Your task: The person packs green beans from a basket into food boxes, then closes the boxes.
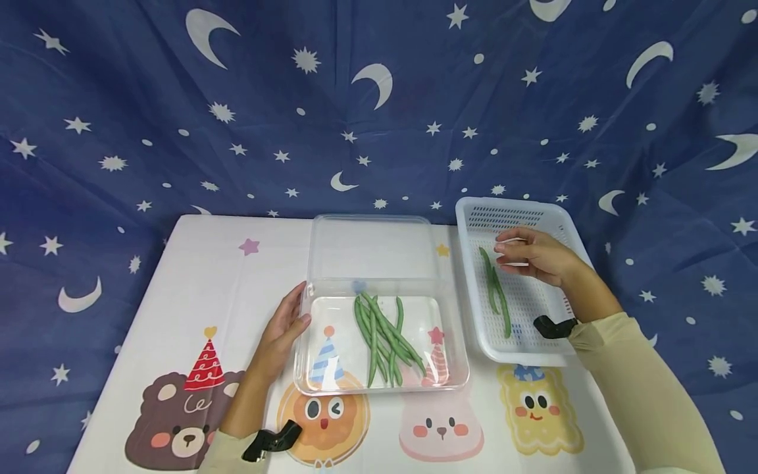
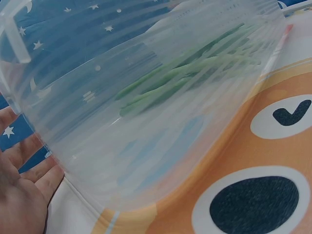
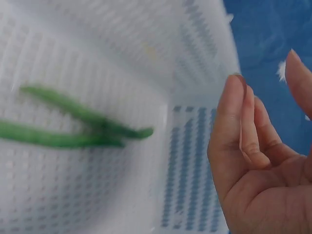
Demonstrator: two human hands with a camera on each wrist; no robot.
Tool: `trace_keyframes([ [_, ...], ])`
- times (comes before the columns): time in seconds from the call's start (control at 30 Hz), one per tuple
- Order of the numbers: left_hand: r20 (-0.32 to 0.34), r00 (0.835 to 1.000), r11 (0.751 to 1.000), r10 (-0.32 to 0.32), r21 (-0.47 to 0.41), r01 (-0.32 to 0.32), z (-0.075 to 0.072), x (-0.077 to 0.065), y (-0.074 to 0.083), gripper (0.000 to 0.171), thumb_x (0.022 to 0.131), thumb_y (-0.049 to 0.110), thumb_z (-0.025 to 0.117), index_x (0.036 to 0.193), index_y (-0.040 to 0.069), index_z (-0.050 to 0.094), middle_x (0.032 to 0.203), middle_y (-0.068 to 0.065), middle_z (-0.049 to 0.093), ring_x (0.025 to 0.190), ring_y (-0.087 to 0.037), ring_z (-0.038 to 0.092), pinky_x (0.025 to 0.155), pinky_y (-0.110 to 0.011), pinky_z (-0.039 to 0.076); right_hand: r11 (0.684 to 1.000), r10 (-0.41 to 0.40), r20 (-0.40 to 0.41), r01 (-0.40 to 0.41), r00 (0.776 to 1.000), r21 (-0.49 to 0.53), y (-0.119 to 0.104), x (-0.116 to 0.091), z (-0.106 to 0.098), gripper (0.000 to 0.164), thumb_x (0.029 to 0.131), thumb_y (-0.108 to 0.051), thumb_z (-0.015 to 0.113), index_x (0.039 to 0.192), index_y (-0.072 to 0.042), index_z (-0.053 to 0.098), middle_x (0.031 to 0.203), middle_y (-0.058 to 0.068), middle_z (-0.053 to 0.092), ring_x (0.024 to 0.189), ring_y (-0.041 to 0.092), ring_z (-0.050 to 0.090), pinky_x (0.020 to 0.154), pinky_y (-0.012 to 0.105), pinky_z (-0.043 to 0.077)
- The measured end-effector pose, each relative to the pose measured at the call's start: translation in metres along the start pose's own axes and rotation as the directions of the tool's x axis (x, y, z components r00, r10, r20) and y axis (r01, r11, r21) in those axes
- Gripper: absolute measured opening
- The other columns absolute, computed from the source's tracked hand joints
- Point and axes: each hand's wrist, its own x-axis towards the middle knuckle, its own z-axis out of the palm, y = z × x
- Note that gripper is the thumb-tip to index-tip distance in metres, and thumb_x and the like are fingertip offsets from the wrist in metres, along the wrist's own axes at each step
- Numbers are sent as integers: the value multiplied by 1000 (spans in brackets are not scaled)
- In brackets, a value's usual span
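Note:
A clear plastic box (image 1: 381, 391) with a small heap of green beans (image 1: 386, 332) in it sits in the middle of the table. My left hand (image 1: 279, 336) rests against the box's left wall, fingers extended along it; the left wrist view shows the beans through the ribbed side. To the right is a white perforated basket (image 1: 468, 289), where a few more green beans (image 1: 500, 299) lie along its left half. Over the basket hovers my right hand (image 1: 535, 257), fingers loosely bent and thumb apart in the right wrist view (image 3: 258, 161), holding nothing.
The box's clear lid (image 1: 373, 247) lies folded back behind it. A white cloth printed with cartoon animals and a bear (image 1: 183, 421) covers the table (image 1: 237, 296). A dark blue curtain (image 1: 355, 151) with moons and stars hangs directly behind.

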Motion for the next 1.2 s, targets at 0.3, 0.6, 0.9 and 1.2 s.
trace_keyframes([
  [0.3, 6, 1000, 1000, -8, -15, 9, 1, 2, -1, 64, 106, 13, 49, 164, 19, 21, 171, -11, 19, 156, -39, 22, 110, -13, 39, 992, 120, 21, -119, 993, -45, 32, 22, -25, 52, 99, -18, 69, 140, 0, 44, 116, 1, 66, 108, 17, 71, 94, 34, 59],
  [0.6, 10, 1000, 1000, -4, -14, 4, 2, 4, -1, 64, 106, 13, 48, 164, 17, 21, 171, -12, 19, 156, -39, 21, 110, -12, 39, 976, 217, -20, -218, 976, -29, 61, 44, -35, 28, 97, -20, 71, 123, -9, 65, 104, -6, 73, 102, 15, 69, 91, 32, 60],
  [0.9, 18, 1000, 1000, 9, -22, -9, 4, 4, 0, 63, 106, 12, 48, 163, 17, 21, 171, -13, 19, 156, -37, 22, 110, -13, 39, 966, 251, -34, -253, 967, -53, 73, 49, -40, 21, 96, -24, 73, 116, -16, 72, 96, -8, 72, 87, 7, 64, 77, 21, 57],
  [1.2, 1, 1000, 1000, -6, 2, 6, 0, 0, 1, 64, 106, 14, 49, 164, 18, 21, 171, -12, 19, 156, -39, 22, 109, -12, 39, 955, 188, -51, -195, 981, -224, 79, 53, -30, 54, 92, -22, 78, 137, 0, 57, 93, -11, 67, 83, 8, 59, 77, 24, 54],
])
